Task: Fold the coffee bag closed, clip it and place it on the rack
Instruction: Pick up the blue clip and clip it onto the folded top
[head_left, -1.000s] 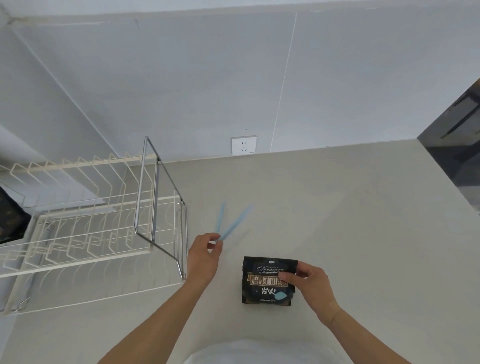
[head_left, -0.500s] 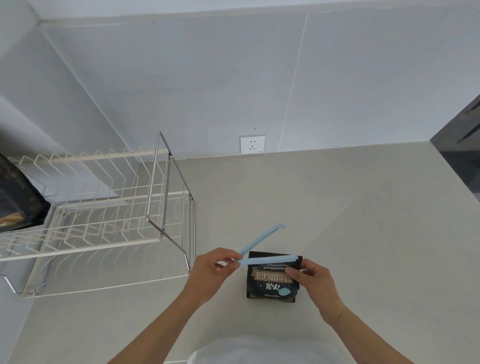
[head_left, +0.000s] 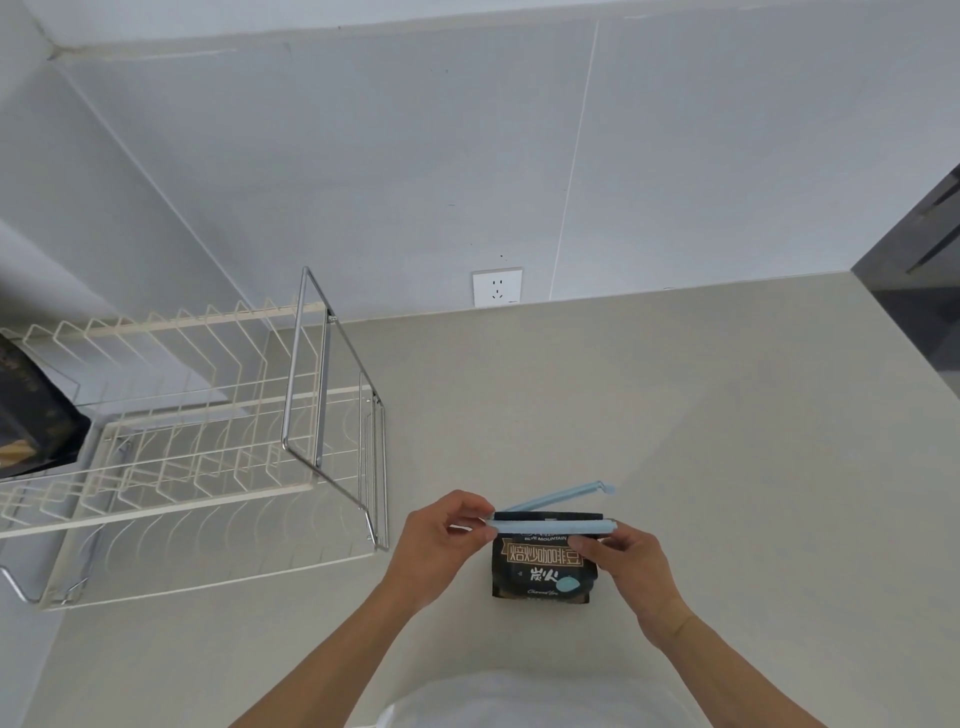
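A small black coffee bag (head_left: 543, 569) with gold lettering stands on the beige counter, its top folded over. A light blue clip (head_left: 553, 526) straddles the fold: one arm lies across the bag's front, the other arm (head_left: 558, 498) angles up behind it, still spread apart. My left hand (head_left: 441, 540) pinches the clip's hinge end at the bag's left corner. My right hand (head_left: 631, 564) holds the bag's right side with fingers touching the clip's front arm. The wire rack (head_left: 197, 447) stands to the left.
Another dark bag (head_left: 31, 410) rests at the rack's far left end. A chrome frame (head_left: 332, 395) rises at the rack's right end, close to my left hand. A wall socket (head_left: 497, 287) sits behind the counter (head_left: 701, 441). A dark surface (head_left: 919, 270) borders the far right.
My left hand carried the spread clip from beside the rack over to the bag and slid it across the folded top. My right hand shifted up to the bag's upper right.
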